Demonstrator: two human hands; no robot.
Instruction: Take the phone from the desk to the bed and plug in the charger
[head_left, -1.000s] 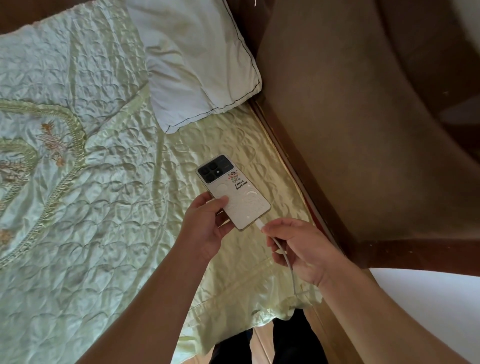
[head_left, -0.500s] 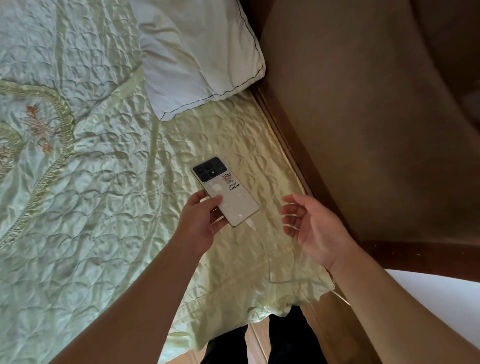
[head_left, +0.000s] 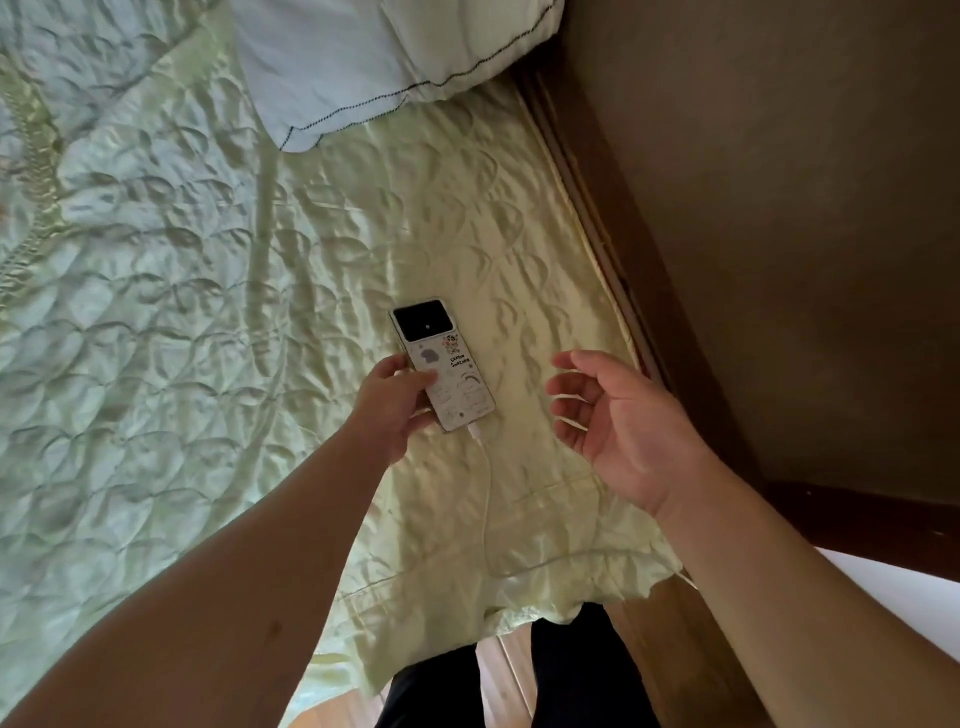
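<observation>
Head camera view, looking down on a bed (head_left: 156, 364) covered with a pale green quilted spread. A white phone (head_left: 445, 367) lies face down on the spread, its dark camera block at the end farther from the person and small stickers on its back. The left hand (head_left: 394, 402) grasps the phone along its left edge, thumb on top and fingers (head_left: 390, 365) curled around the side. A white charger cable (head_left: 487, 499) is plugged into the phone's near end; from there it runs toward the person, then bends right across the spread's edge. The right hand (head_left: 613, 421) hovers to the right of the phone, well apart from it, palm turned toward it, fingers spread loose and holding nothing. A white pillow (head_left: 374, 57) with dark stitched edging lies beyond the phone, at the head of the bed. A dark wooden bed frame (head_left: 597, 218) runs along the phone's right side. Dark trouser legs (head_left: 582, 670) show nearest the viewer.
</observation>
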